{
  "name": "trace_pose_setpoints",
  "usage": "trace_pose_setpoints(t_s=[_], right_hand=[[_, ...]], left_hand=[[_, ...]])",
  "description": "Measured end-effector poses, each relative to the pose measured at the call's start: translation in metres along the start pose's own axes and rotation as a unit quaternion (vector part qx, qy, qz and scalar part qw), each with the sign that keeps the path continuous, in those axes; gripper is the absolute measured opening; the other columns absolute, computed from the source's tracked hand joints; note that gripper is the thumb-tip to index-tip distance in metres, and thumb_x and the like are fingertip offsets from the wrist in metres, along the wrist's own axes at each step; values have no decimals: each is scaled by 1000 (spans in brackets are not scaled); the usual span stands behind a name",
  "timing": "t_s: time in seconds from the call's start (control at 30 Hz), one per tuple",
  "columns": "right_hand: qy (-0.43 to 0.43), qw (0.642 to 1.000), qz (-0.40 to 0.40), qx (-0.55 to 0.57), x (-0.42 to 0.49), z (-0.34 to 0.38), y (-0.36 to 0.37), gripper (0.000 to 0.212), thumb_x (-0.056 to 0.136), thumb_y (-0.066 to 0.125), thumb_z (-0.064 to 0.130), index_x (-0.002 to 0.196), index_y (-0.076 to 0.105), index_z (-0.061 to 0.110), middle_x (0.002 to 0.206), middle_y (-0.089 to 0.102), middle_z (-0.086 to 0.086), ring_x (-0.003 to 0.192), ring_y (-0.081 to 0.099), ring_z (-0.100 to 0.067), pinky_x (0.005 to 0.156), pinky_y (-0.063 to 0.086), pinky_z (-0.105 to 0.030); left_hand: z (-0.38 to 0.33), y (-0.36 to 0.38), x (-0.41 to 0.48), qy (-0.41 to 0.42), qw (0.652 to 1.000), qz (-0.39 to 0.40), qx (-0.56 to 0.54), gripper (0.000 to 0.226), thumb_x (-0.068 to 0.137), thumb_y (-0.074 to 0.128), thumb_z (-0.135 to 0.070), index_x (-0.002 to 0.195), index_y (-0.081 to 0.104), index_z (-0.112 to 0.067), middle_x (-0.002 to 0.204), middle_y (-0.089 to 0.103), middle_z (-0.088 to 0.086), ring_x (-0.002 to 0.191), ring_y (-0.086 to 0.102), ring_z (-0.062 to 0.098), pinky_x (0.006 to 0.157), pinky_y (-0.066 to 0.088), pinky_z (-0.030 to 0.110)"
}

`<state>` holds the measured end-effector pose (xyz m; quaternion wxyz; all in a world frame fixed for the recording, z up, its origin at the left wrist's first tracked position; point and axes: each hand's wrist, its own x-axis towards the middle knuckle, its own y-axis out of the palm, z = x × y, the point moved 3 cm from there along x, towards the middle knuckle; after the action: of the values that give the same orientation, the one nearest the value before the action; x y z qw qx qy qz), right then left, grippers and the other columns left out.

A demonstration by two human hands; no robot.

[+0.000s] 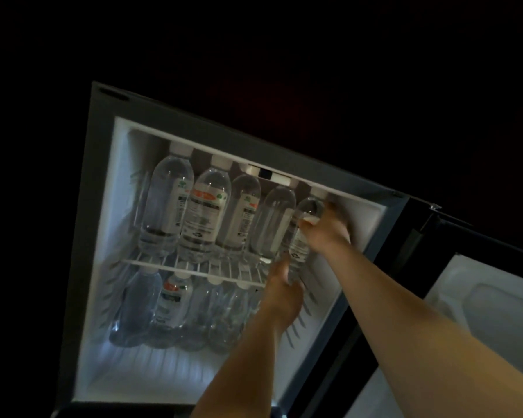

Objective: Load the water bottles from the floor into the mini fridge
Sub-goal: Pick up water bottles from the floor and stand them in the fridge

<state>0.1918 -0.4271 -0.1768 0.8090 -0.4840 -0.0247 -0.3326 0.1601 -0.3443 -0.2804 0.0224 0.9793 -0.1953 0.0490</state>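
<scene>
- Head view, general: the room is dark; the only light comes from inside the mini fridge [118, 267], which appears tilted in the frame. Its door [480, 312] stands open at the right.
- Head view, stock: a wire shelf [194, 267] divides the interior. Four water bottles stand upright on it in a row, from the leftmost bottle [166, 203] to the fourth bottle [274, 221], sides close together or touching. More bottles [169, 309] stand on the fridge floor beneath; their count is blurred.
- Head view, task item: a fifth bottle [302, 233] is at the right end of the upper row, just beside the fourth bottle and near the right inner wall. Its long axis runs roughly parallel to its neighbours, cap toward the fridge ceiling.
- Head view, hands: the right hand [323, 227] is wrapped around the upper body of the fifth bottle from the right side, thumb across its front. The left hand [284, 294] reaches in from below, fingers [281, 267] up at the bottle's base by the shelf edge; whether it grips or merely steadies the base cannot be told.
- Judgement: the bottle lies directly between the two hands, the right nearer its shoulder, the left nearer its foot. Seating appears to need only a short push rearward, keeping the axis upright. Clearance under the ceiling looks tight. No bottles on the floor of the room are visible.
</scene>
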Motion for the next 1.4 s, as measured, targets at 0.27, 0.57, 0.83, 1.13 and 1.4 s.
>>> trace_pose_setpoints(t_s=[0.27,0.57,0.83,1.13,1.4], right_hand=[[24,999,-27,33,-7,-7,10,58,87,63,26,137,40,6,138,48,-16,126,49,-33,98,44,-37],[57,997,7,43,-30,-8,5,57,92,56,20,139,26,7,129,53,-18,114,57,-35,88,49,-38],[79,991,94,46,-56,-13,-14,22,91,51,13,104,65,2,101,64,-17,91,67,-35,77,59,-45],[138,942,306,21,-125,-18,-51,34,93,55,16,121,51,-3,83,60,-12,69,65,-19,65,57,-31],[124,935,329,-50,-162,-14,-110,35,97,48,25,123,52,1,77,65,-5,63,64,-14,62,54,-26]], left_hand=[[2,5,4,-4,1000,12,3,56,99,41,-19,151,19,-21,157,22,1,145,22,17,115,22,30],[1,-6,0,-32,997,6,65,41,100,36,-23,140,43,-18,140,49,7,128,46,21,108,34,34],[-31,-32,-28,-96,977,107,158,26,98,41,-17,111,60,-3,100,60,9,76,53,10,59,43,16],[-57,-87,-72,-147,927,157,306,18,95,44,-39,104,51,-25,97,60,-5,104,60,19,79,45,30],[-91,-95,-127,-159,882,232,378,42,97,45,-37,134,43,-17,131,56,5,117,58,21,99,45,38]])
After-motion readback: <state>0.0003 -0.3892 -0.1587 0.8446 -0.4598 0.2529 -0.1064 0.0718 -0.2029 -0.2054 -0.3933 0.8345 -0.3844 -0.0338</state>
